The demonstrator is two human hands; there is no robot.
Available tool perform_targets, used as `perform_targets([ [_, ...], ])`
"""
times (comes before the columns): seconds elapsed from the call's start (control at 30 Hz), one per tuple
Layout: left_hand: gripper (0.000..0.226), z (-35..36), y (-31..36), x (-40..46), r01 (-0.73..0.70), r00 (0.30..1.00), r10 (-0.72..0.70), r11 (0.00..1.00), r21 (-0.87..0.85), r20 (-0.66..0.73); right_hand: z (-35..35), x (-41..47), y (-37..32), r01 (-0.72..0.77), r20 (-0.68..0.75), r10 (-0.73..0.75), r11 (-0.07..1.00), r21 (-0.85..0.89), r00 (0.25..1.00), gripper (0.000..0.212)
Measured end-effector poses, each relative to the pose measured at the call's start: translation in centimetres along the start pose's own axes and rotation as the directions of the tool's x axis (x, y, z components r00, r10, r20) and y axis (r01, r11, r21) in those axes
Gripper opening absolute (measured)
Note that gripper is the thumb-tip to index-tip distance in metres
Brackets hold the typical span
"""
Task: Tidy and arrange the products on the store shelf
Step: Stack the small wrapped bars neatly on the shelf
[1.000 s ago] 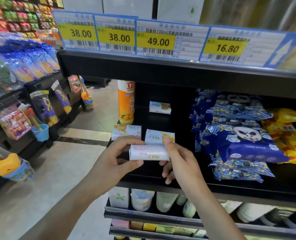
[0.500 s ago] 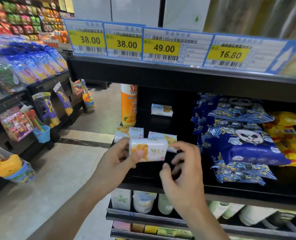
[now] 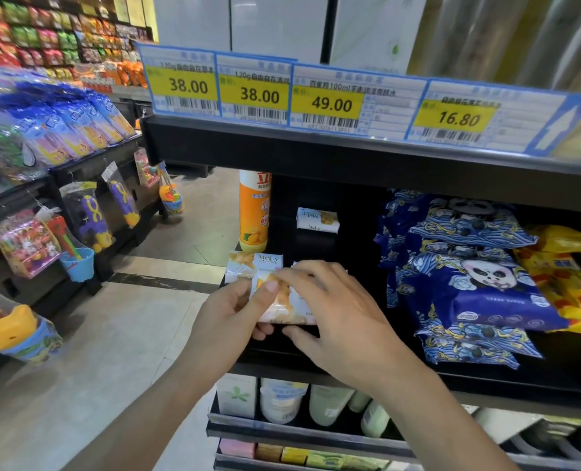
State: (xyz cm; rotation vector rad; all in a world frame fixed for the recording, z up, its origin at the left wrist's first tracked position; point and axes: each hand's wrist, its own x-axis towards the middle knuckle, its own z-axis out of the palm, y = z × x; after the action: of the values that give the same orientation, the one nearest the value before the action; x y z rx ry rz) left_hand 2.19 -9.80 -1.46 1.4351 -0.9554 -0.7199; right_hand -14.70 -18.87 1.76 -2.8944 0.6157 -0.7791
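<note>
A white MeLy soap box (image 3: pixel 287 305) is held over the front of the black shelf (image 3: pixel 384 372). My left hand (image 3: pixel 229 312) grips its left end, thumb on the front face. My right hand (image 3: pixel 336 317) covers its top and right side, fingers over the top and thumb under the lower edge. Another MeLy box (image 3: pixel 248 265) lies on the shelf just behind, partly hidden by my hands. A third MeLy box (image 3: pixel 318 219) sits deeper at the back. An orange bottle (image 3: pixel 254 212) stands upright at the shelf's left rear.
Blue panda-print packs (image 3: pixel 469 283) are stacked to the right, with yellow packs (image 3: pixel 567 283) beyond them. Price tags (image 3: pixel 326 103) line the shelf edge above. Bottles and jars (image 3: pixel 282 401) fill the shelf below. Toy racks (image 3: pixel 61 215) line the aisle on the left.
The held box has been turned from its long side to show its front face. My right hand let go briefly, then came back over the top and right of the box.
</note>
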Motion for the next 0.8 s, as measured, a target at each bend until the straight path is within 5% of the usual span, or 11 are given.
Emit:
perform_targets([
  [0.17,0.043,-0.1,0.2,0.2,0.047,0.998,-0.053,0.984,-0.173,-0.03,-1.0,2.6,1.4,-0.161,0.006,0.162,0.982,0.097,0.987,0.067],
  [0.27,0.028,-0.1,0.0,-0.1,0.031,0.999,-0.03,0.998,-0.049,0.012,-1.8,5.0,2.8,-0.336,0.058,0.331,0.931,0.146,0.942,0.062],
  [0.57,0.047,-0.5,-0.5,0.0,-0.028,0.997,0.023,0.997,0.07,0.075,-1.7,6.9,5.4,-0.433,0.392,0.382,0.9,0.047,0.837,0.055],
  [0.8,0.053,-0.5,-0.8,0.2,-0.047,0.996,0.037,0.991,0.124,0.076,-3.3,8.0,5.1,-0.485,0.455,0.42,0.874,0.03,0.785,0.071],
])
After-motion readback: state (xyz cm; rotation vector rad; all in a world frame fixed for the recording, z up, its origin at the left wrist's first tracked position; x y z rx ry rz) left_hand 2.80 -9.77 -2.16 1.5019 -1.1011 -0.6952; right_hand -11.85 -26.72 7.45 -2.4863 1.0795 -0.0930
